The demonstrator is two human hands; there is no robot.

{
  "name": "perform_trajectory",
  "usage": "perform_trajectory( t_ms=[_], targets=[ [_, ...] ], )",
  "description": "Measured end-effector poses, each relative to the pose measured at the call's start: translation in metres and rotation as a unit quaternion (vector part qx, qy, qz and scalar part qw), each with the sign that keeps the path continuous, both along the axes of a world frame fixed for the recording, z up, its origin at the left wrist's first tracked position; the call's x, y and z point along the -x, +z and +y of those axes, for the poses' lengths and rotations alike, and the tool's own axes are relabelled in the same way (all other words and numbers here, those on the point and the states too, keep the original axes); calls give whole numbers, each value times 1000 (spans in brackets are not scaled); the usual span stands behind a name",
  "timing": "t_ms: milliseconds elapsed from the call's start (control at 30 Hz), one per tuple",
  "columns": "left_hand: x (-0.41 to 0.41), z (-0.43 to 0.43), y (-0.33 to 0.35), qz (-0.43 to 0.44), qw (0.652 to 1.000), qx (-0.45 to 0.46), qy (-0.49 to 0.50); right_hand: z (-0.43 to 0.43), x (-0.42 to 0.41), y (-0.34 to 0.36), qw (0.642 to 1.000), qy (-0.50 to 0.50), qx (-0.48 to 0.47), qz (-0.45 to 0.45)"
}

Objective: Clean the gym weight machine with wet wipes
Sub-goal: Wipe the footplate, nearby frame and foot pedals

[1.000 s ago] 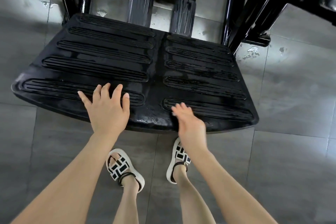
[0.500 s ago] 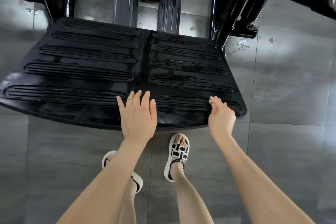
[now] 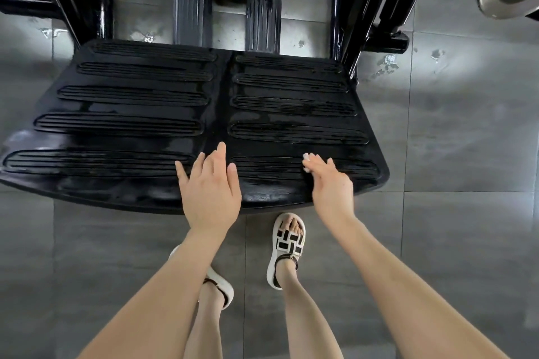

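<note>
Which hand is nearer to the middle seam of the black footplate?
Left. The left hand has its fingertips at the middle seam; the right hand is over the right half of the footplate, apart from the seam.

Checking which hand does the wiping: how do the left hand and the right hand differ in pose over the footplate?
The left hand is palm-down, fingers spread, at the footplate middle; the right hand is turned edge-on, fingers together, further right. White shows at the right hand's fingertips, none at the left hand's. Both reach over the near edge.
</note>
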State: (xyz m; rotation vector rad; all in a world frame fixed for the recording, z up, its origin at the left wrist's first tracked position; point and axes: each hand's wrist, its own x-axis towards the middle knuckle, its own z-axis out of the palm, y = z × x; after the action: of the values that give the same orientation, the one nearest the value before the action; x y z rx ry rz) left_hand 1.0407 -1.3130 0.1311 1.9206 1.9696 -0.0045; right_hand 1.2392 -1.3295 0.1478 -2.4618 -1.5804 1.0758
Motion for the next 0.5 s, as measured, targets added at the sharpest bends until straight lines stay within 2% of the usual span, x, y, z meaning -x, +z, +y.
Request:
perform_trajectory(
  t_ms=[67,167,300,400,500],
  targets=[
    [0,-1,-2,16,1000,4,-14,11,37,1,999,39,8,8],
    [2,-1,-5,25,999,8,-21,19,81,-5,992,106,1,69],
    [3,-1,-3,33,999,8,-29,14,45,-9,982,170,18,83],
    [4,0,-3,35,999,8,-33,-5,-26,-6,994,110,20,0],
    [3,0,-2,42,999,4,-33,-24,-90,2,997,-18,2,-81]
  ],
)
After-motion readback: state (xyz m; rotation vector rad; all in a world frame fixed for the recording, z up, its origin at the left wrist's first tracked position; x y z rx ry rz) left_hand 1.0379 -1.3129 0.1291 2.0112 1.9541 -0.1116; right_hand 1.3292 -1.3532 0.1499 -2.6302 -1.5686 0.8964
